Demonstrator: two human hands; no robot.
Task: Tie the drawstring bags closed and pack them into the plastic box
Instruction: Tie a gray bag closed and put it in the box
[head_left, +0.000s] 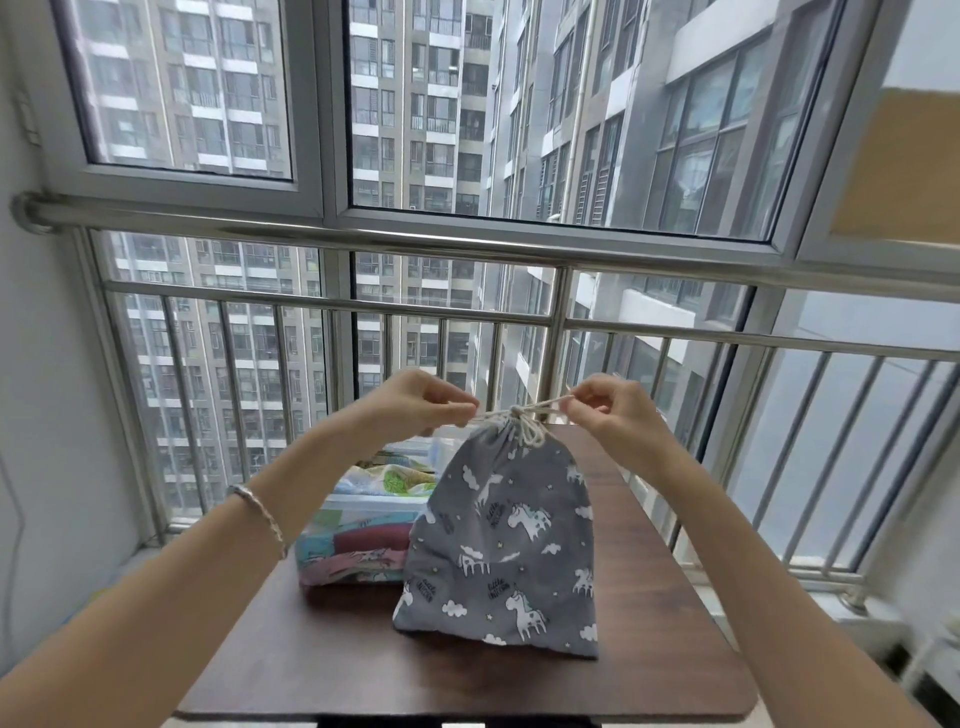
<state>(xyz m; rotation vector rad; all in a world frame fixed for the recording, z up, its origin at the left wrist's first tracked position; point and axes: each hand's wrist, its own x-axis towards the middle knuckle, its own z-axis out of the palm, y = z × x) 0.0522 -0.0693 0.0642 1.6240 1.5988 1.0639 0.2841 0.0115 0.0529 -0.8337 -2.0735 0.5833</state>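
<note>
Grey cotton drawstring bag printed with white unicorns and clouds (498, 540) stands upright on the dark brown wooden desk (311, 649), right of centre, its neck gathered tight by a cream cord (530, 434). Both hands are closed on that cord. The left hand (410, 402) pinches one end and the right hand (618, 410) pinches the other, drawn out to either side just above the neck. A clear plastic box (358, 503) sits just beside the bag, to its left and behind. It holds what seem to be other colourful fabric bags, blurred through the wall. A silver bracelet (260, 512) circles the left wrist. A steel railing (467, 244) runs beyond the desk.
</note>
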